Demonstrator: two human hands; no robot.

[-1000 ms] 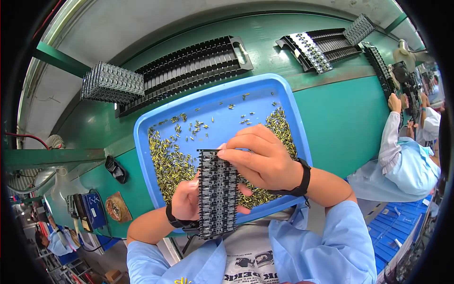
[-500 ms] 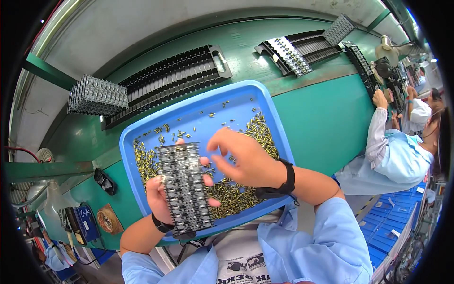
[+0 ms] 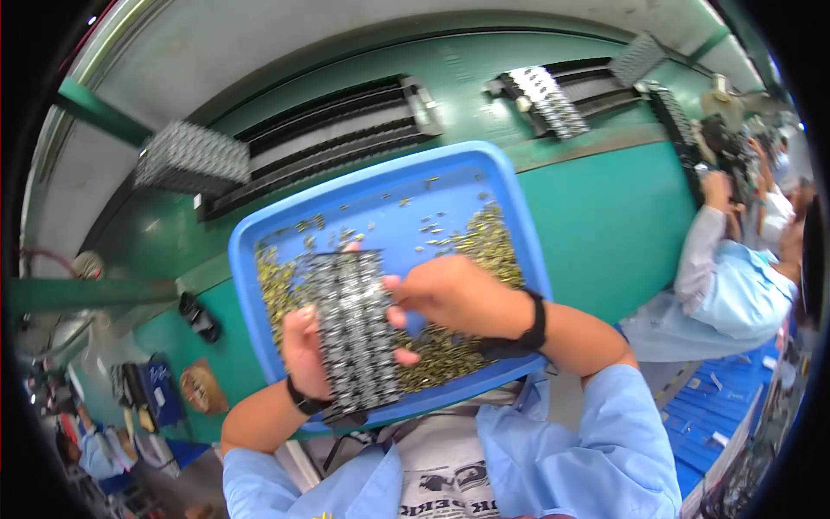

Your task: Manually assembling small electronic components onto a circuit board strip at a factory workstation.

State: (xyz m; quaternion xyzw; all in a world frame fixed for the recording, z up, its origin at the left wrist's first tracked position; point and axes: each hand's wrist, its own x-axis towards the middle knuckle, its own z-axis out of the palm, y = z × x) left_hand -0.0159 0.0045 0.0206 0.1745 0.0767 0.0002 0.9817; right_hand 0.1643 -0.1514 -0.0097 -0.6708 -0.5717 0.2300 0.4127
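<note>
My left hand [image 3: 307,353] is closed round a rectangular panel [image 3: 356,333] of silvery and black parts set in rows. Its thumb lies on the left edge and its fingertips show past the right edge. Over the middle of the blue tray [image 3: 240,285] the panel is held tilted. My right hand [image 3: 462,296] is closed with curled fingers, its fingertips at the panel's upper right edge. What they pinch, if anything, is too blurred to make out. Many small brass-coloured pieces [image 3: 493,251] lie loose in the tray, heaped mostly on the right and along the near side.
A black slotted rack [image 3: 346,143] with a stack of similar panels [image 3: 194,156] stands behind the tray. Another rack [image 3: 596,86] bearing panels is at the far right. A co-worker's hand [image 3: 716,190] works on the right. A round container [image 3: 203,389] sits at the left.
My right hand has closed its fingers and come down to the panel's right edge. The panel stays in my left hand. The whole view has shifted slightly, with blur.
</note>
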